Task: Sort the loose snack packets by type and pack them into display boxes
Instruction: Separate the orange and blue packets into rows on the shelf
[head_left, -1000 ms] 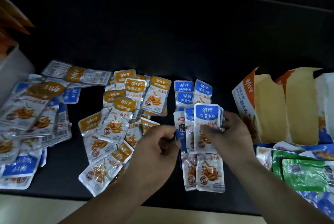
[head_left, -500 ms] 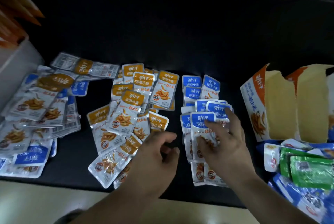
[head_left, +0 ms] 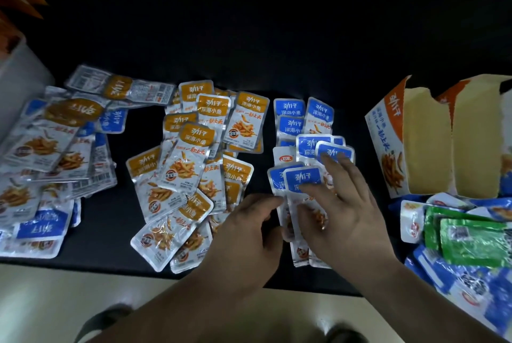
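Note:
Blue-topped snack packets (head_left: 303, 118) lie in an overlapping pile at the centre of the black table (head_left: 249, 38). My right hand (head_left: 340, 212) lies flat on the near ones, its fingers spread and straight, fingertips on a blue packet (head_left: 304, 176). My left hand (head_left: 249, 229) hovers just left of that pile with loosely curled fingers, its fingertips at the pile's left edge and nothing in it. Orange-topped packets (head_left: 194, 148) are heaped to the left of centre. Two open display boxes (head_left: 426, 143) stand at the right, their insides bare.
A mixed heap of orange and blue packets (head_left: 47, 154) covers the left side. Green packets (head_left: 471, 240) and larger blue ones (head_left: 465, 284) are piled at the near right. A pale container (head_left: 19, 71) stands at the far left. The table's front edge runs just under the packets.
My right hand has laid down the blue packets it held up and now presses them flat. My left hand let go and drew back slightly. The view shifted a little.

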`<state>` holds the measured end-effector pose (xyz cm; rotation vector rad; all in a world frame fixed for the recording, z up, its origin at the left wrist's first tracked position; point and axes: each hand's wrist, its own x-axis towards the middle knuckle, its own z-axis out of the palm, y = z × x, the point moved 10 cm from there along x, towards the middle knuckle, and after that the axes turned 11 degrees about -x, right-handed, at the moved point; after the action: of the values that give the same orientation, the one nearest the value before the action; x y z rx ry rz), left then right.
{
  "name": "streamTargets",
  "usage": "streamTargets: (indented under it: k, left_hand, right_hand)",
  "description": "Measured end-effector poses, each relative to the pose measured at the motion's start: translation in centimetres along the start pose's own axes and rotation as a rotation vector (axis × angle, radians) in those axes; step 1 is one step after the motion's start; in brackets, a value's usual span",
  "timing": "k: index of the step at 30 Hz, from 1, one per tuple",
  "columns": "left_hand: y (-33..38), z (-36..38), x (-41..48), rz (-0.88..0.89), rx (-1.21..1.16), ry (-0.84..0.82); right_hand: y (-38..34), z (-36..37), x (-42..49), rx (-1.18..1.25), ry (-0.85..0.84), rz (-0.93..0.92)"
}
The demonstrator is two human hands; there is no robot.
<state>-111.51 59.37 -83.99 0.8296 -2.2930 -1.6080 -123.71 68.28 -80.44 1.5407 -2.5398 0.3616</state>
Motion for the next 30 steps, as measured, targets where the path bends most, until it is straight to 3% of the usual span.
streamTargets:
  k: [8,13,16,21,25,30]
  left_hand:
    - [-0.2,-6.0,-2.6,-0.086,-0.171,0.135]
    - [-2.6,-12.2,-4.7,-0.105,-0.201,0.270]
    - [-4.3,-16.0,-7.0,-0.079,-0.038,0.391]
    - [-6.0,-20.4,-11.1,0.081,0.519,0.509]
    - [-10.8,-24.4,-13.5,-0.159,0.624,0.588]
    - [-14.8,-26.4,-13.4,-0.282,0.667,0.496]
  right_hand:
    - [-6.0,-2.4,2.0,0.132,0.068,-0.041]
    - [-12.3,1.6,4.5,0.537,-0.316,0.061]
    - [-15.9,3.3,5.4,0.624,-0.455,0.069]
    - [-22.3,4.3,7.6,0.451,-0.514,-0.074]
    - [-28.5,6.6,8.3,0.156,-0.702,-0.333]
    - [-32.4,9.6,10.1,0.065,-0.760,-0.404]
